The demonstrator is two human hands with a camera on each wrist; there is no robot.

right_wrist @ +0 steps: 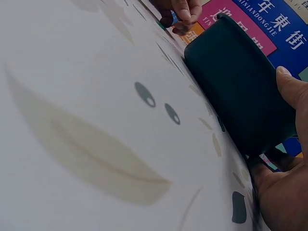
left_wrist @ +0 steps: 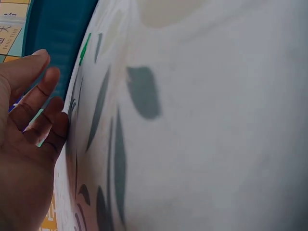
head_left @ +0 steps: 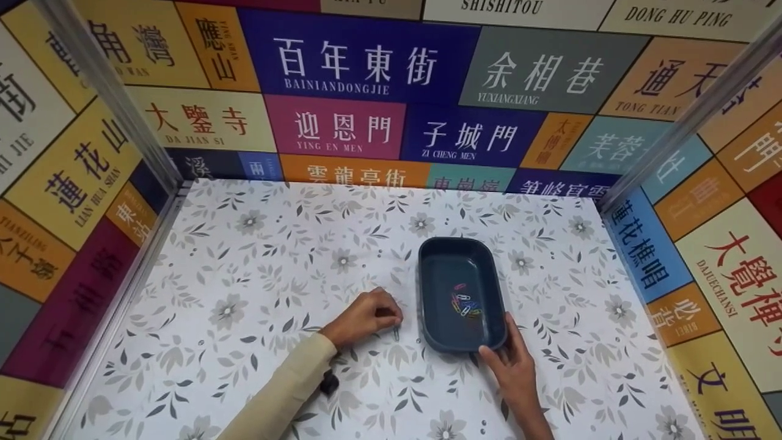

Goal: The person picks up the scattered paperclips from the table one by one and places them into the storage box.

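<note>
A dark blue-green plastic tray (head_left: 435, 342) stands on the patterned tabletop, with several coloured paper clips (head_left: 465, 305) lying together inside it. My right hand (head_left: 516, 373) grips the tray's near right corner; the right wrist view shows its thumb (right_wrist: 287, 86) at the rim and fingers low against the side. Left of the tray, my left hand (head_left: 369, 315) is low over the table, its fingers loosely bent. A thin green piece (left_wrist: 84, 49), perhaps a paper clip, lies beyond the fingertips in the left wrist view, apart from them. I see nothing held in the left hand.
The white tabletop (head_left: 293, 244) carries a grey leaf and flower print. Upright panels (head_left: 342, 128) with coloured street-name signs close off the back and both sides. A small black device (head_left: 329, 383) sits at the left wrist.
</note>
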